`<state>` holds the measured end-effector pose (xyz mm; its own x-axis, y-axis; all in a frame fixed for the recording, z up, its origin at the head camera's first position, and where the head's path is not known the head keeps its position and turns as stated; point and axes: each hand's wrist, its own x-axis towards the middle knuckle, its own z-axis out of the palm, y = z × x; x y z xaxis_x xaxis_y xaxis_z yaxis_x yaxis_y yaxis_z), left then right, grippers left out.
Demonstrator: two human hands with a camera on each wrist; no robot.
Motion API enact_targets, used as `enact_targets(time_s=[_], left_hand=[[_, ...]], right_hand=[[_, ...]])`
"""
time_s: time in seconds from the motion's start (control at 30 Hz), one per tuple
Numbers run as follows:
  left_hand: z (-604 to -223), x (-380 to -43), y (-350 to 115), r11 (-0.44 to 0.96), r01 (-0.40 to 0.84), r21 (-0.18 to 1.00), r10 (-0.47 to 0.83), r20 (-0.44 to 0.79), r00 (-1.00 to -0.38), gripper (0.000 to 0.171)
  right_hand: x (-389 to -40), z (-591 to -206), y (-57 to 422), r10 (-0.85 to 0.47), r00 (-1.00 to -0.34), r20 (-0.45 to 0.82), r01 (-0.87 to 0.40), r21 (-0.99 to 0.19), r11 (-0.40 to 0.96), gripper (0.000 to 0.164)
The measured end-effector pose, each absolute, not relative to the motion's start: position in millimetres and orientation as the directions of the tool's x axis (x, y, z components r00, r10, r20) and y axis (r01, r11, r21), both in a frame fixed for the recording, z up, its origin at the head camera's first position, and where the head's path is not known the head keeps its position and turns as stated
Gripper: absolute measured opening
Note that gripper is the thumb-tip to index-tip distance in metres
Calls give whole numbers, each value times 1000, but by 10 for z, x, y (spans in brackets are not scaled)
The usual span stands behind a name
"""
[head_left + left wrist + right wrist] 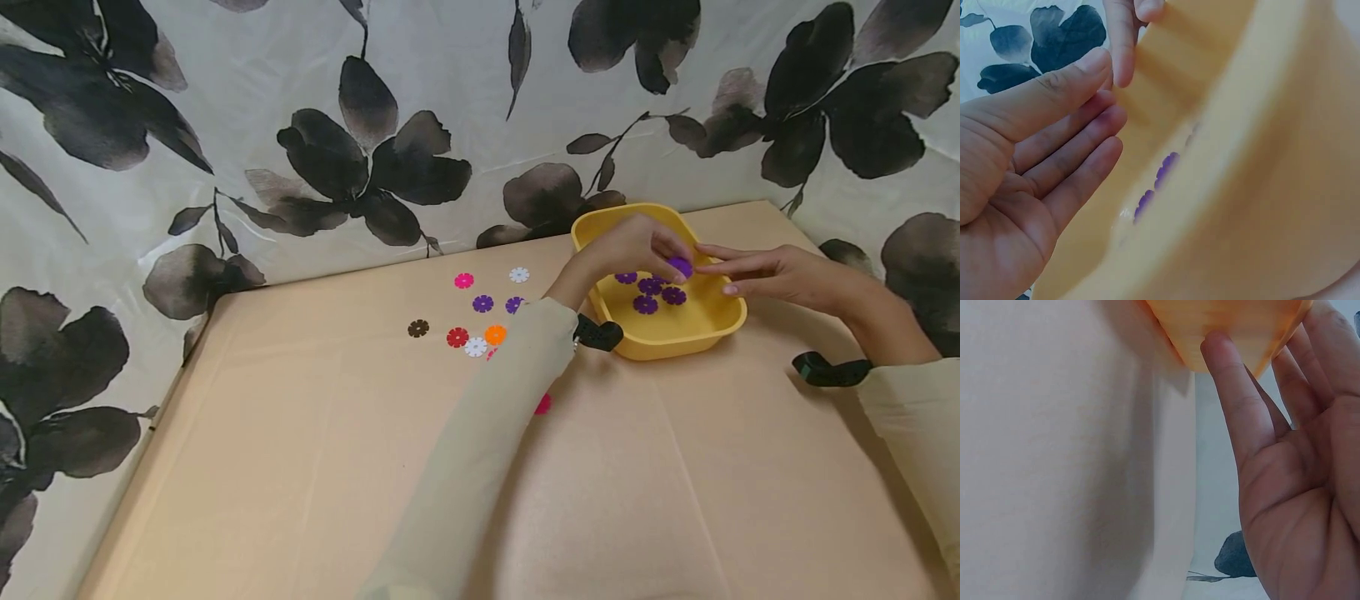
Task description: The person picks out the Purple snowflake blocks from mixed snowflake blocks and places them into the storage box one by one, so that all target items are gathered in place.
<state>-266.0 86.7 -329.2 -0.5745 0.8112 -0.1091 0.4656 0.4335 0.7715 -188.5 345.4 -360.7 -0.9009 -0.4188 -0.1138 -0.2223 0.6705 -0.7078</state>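
Observation:
My left hand (630, 250) reaches over a yellow tub (678, 343) and pinches a purple flower-shaped disc (681, 267) at its fingertips. The left wrist view shows the left thumb and fingers (1066, 125) above the tub's inside, with that disc hidden. Several purple flower discs (646, 304) lie on the tub floor. Beside the tub's right rim is my right hand (795, 275), its fingers extended toward the left fingertips. In the right wrist view, the right hand (1304, 481) is close against the tub wall (1229, 337); exact contact is unclear.
Left of the tub, loose flower discs lie on the beige table (300, 433), among them a brown one (418, 328), a red one (457, 337) and an orange one (495, 334). The left sleeve partly covers a pink disc (543, 404). Floral cloth (420, 50) hangs behind.

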Motion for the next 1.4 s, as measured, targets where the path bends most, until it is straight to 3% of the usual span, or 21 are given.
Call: enact_targets(time_s=[0.43,0.63,0.9,1.4], left_hand=[[-3343,-2720,852,385,440,811,890,-201,-408,36],[-3361,-2738,861,367,491,790,915,-211,-344,37],[-3299,-2719,959,405,559,723,910,-259,-324,39],[-3297,-2724,1025,468,533,705,881,-327,-341,37]], right_hand=[[-1892,-3619,3469,-431,-895,-113,-231,-708,667,41],[-1895,-3612,3454,-438,-893,-107,-240,-710,662,41],[-1904,-3634,3477,-445,-892,-81,-261,-711,653,41],[-1903,-3606,3465,-423,-897,-125,-227,-693,685,41]])
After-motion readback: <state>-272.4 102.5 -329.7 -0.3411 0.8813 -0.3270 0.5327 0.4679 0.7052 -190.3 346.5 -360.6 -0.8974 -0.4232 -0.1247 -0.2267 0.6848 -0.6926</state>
